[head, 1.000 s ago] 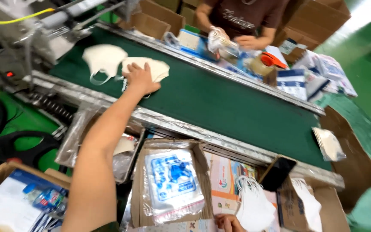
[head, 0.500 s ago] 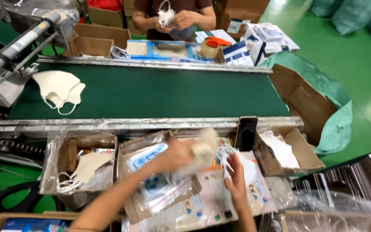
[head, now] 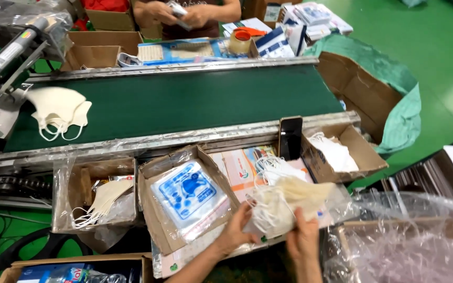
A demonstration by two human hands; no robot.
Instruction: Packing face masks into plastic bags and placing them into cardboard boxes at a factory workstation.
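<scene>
The green conveyor belt (head: 184,102) runs across the whole width of the view, between two metal rails. On its left end lies a pile of white masks (head: 56,110), well apart from the hands. Behind the belt another person (head: 184,13) stands and holds a small thing in both hands.

On the near side of the belt, low cardboard boxes stand in a row. The left box (head: 93,196) holds some cream masks with loose ear loops. The middle box (head: 184,204) holds clear pouches with a blue print and is tilted toward the person. The right box (head: 342,152) holds white masks, and a dark phone (head: 291,137) stands upright at its left wall. At the lower right lies crumpled clear plastic film (head: 410,241).

The stack of cream masks (head: 284,202) is held between both hands, just to the right of the middle box and above printed sheets (head: 239,165). The left hand (head: 237,230) comes up from below, palm toward the stack, with fingers closed on its left lower edge, where the white ear loops hang. The right hand (head: 302,238) stands more upright and pinches the lower right part of the stack with thumb and fingers. The upper end of the stack points to the right and is free. Open room is small: box wall at left, plastic film at right.
</scene>
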